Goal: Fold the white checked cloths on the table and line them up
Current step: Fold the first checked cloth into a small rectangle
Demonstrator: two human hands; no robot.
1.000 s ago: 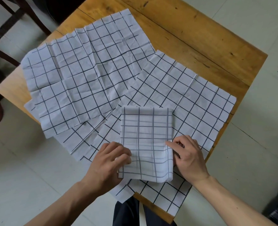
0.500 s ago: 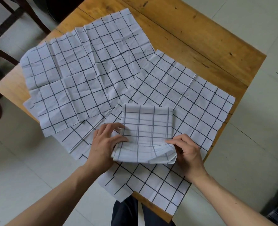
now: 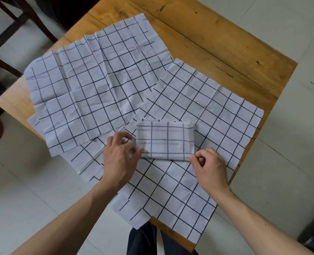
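Note:
A small folded white checked cloth (image 3: 164, 140) lies on top of a spread checked cloth (image 3: 207, 115) near the table's front. My left hand (image 3: 119, 157) holds the folded cloth's left edge, thumb on its near left corner and fingers curled at the side. At its near right corner my right hand (image 3: 209, 166) pinches the fold between thumb and forefinger. Another spread, creased checked cloth (image 3: 90, 83) covers the left of the table, with more cloth layers (image 3: 90, 159) showing under its near edge.
The wooden table (image 3: 217, 43) shows bare wood along its far right side. Spread cloths hang over the near and right edges. A dark wooden chair (image 3: 7, 30) stands at the far left on the pale tiled floor (image 3: 290, 153).
The folded cloth's near half has been turned over away from me, leaving it about half as deep. Both hands moved forward with it and now hold its near corners.

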